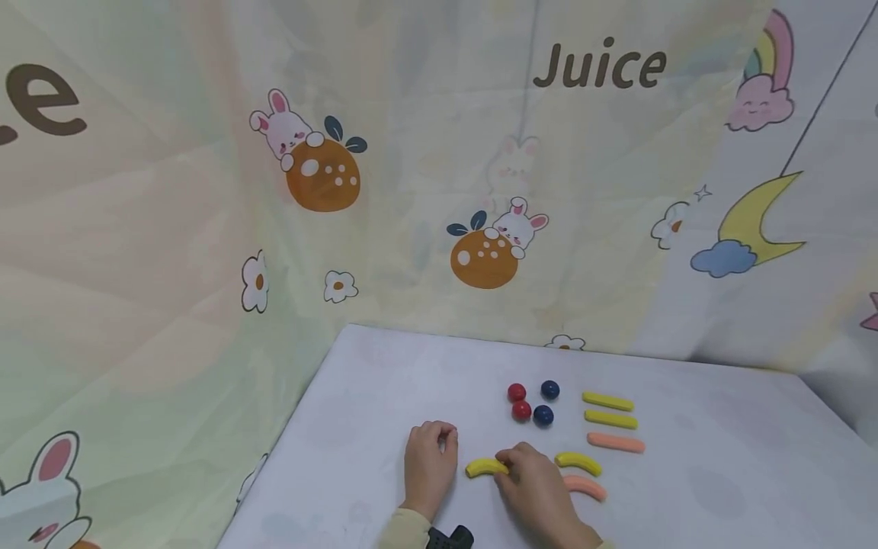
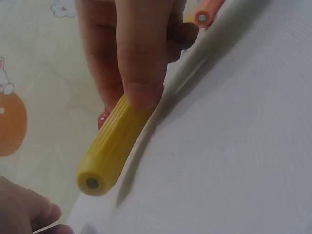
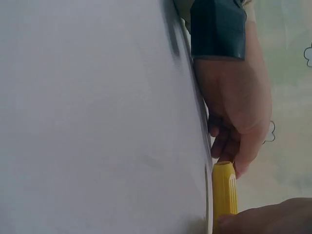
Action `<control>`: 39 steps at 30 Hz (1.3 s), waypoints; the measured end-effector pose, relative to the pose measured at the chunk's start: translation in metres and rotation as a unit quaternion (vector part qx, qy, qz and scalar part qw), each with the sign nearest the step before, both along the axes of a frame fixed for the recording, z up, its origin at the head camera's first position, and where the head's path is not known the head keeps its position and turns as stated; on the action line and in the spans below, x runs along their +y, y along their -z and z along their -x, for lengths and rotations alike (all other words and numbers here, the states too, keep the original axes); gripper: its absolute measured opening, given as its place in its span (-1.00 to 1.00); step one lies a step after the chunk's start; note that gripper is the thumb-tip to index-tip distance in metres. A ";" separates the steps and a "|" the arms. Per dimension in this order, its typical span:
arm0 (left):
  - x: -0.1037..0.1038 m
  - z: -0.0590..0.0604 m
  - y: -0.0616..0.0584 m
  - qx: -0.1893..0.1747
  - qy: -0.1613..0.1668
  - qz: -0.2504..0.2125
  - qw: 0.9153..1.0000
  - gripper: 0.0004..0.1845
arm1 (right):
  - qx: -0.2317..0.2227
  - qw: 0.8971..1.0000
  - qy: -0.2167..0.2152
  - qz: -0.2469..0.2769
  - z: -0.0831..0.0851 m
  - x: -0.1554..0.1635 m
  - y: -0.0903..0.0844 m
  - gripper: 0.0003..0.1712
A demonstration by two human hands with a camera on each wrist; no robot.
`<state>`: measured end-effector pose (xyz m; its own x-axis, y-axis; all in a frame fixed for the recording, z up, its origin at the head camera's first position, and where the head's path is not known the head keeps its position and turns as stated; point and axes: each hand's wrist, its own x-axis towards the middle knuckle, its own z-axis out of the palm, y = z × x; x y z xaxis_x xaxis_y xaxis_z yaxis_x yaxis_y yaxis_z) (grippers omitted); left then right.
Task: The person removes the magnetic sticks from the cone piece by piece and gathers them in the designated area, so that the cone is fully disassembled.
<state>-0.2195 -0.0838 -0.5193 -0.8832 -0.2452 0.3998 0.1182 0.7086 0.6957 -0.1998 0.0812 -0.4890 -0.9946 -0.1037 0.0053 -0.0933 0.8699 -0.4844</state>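
My right hand (image 1: 538, 488) pinches a curved yellow rod (image 1: 482, 467) by its right end, low over the white table. In the left wrist view the rod's ribbed side and a dark round inset in its near end show. To the left of the rod's free end is my left hand (image 1: 430, 467), fingers loosely bent and holding nothing. In the right wrist view the left hand's fingertips (image 3: 240, 170) are close to that end. Beside my right hand lie another curved yellow rod (image 1: 578, 463) and a curved pink rod (image 1: 586, 487), the latter partly hidden by the hand.
Farther back on the table (image 1: 329, 488) are two red balls (image 1: 521, 411) and two dark blue balls (image 1: 543, 415). Right of them lie two straight yellow rods (image 1: 610, 419) and a straight pink rod (image 1: 616, 443). A printed cloth (image 1: 411, 320) hangs behind and left of the table.
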 end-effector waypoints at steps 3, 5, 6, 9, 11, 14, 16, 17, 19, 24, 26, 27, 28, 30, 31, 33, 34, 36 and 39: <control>0.001 0.000 0.002 0.002 -0.003 -0.004 1.000 -0.95 | -0.015 1.000 0.020 0.013 -0.014 0.007 -0.001 -0.77; 0.002 0.000 0.003 0.002 -0.005 -0.005 1.000 -0.95 | -0.022 0.999 0.026 0.022 -0.024 0.015 -0.001 -0.78; 0.002 0.000 0.003 0.003 -0.004 -0.006 1.000 -0.95 | -0.024 0.999 0.024 0.025 -0.029 0.021 -0.001 -0.79; 0.001 0.000 0.003 0.013 -0.002 -0.009 1.000 -0.94 | -0.028 0.999 0.032 0.028 -0.043 0.037 0.001 -0.78; 0.000 0.000 0.003 0.020 -0.001 -0.008 1.000 -0.93 | -0.021 0.998 0.044 0.027 -0.050 0.048 0.003 -0.78; -0.001 0.000 0.003 0.021 -0.001 -0.011 1.000 -0.92 | -0.015 0.997 0.077 0.026 -0.057 0.063 0.006 -0.77; -0.001 -0.001 0.003 0.017 0.000 -0.011 1.000 -0.93 | -0.018 0.995 0.091 0.026 -0.061 0.072 0.008 -0.76; -0.001 -0.001 0.003 0.015 0.001 -0.011 1.000 -0.93 | -0.018 0.995 0.099 0.026 -0.063 0.076 0.008 -0.75; 0.000 -0.002 0.003 0.016 0.003 -0.013 1.000 -0.93 | -0.015 0.993 0.112 0.029 -0.067 0.084 0.009 -0.74; 0.002 -0.003 0.001 0.024 0.013 -0.015 0.999 -0.94 | 0.023 0.989 0.139 0.044 -0.073 0.099 0.013 -0.74; 0.002 -0.003 0.001 0.027 0.012 -0.013 0.999 -0.94 | 0.031 0.987 0.149 0.047 -0.073 0.101 0.013 -0.74; 0.002 -0.003 0.001 0.029 0.012 -0.012 0.999 -0.94 | 0.033 0.986 0.154 0.049 -0.073 0.102 0.013 -0.74; 0.002 -0.002 0.001 0.030 0.010 -0.010 0.999 -0.94 | 0.037 0.986 0.156 0.051 -0.073 0.103 0.013 -0.74; 0.002 -0.001 0.001 0.032 0.009 -0.008 0.999 -0.93 | 0.042 0.985 0.161 0.051 -0.072 0.104 0.012 -0.73; 0.002 -0.001 0.001 0.031 0.008 -0.006 0.999 -0.93 | 0.045 0.984 0.162 0.053 -0.072 0.104 0.013 -0.73; 0.002 -0.001 0.001 0.030 0.005 -0.006 1.000 -0.93 | 0.050 0.984 0.161 0.056 -0.071 0.105 0.013 -0.72; 0.002 -0.001 0.001 0.027 0.003 -0.007 1.000 -0.92 | 0.051 0.984 0.160 0.057 -0.071 0.106 0.013 -0.72; 0.003 -0.002 0.001 0.022 -0.001 -0.008 1.000 -0.92 | 0.046 0.983 0.166 0.058 -0.071 0.106 0.014 -0.72; 0.003 -0.003 0.001 0.015 -0.003 -0.013 1.000 -0.92 | 0.037 0.981 0.180 0.061 -0.072 0.105 0.014 -0.71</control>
<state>-0.2162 -0.0811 -0.5203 -0.8692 -0.2614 0.4196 0.1352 0.6908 0.7103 -0.1282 0.1866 -0.5026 -0.9632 0.2595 0.0698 0.1697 0.7888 -0.5908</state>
